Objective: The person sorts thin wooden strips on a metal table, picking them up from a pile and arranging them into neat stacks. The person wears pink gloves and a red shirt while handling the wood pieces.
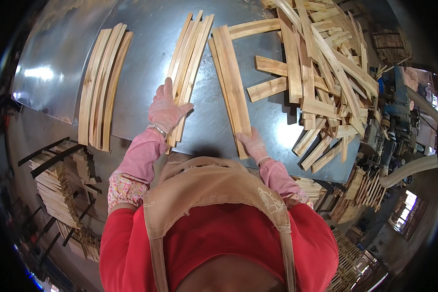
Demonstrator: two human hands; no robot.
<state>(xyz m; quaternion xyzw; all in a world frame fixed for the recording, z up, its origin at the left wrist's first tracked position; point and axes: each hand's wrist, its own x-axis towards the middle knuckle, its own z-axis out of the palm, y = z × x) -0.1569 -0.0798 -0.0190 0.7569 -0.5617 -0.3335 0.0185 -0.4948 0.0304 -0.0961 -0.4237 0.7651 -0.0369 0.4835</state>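
Slats of pale, rough-sawn wood lie in sorted bundles on a smooth, dull-grey sheet-metal tabletop (146,58) that throws back soft glare. The left hand (166,109), in a pink knitted glove, rests flat with fingers spread on the near end of a middle bundle of long thin wooden slats (190,63), palm pressing down on it rather than closing round it. The right hand (250,142), gloved the same, grips the near end of a second, shorter stack of flat wooden boards (231,87), fingers curled over its edge at the table's front rim. The two bundles lie close together, fanning slightly apart toward the far side. Well to the left, a third bundle of slim curved-looking slats (102,85) lies untouched. To the right sprawls a loose, tangled heap of short wooden offcuts (326,73), blocky and uneven. Below the table's left edge stand stacked finished slats (58,194) on dark racks.
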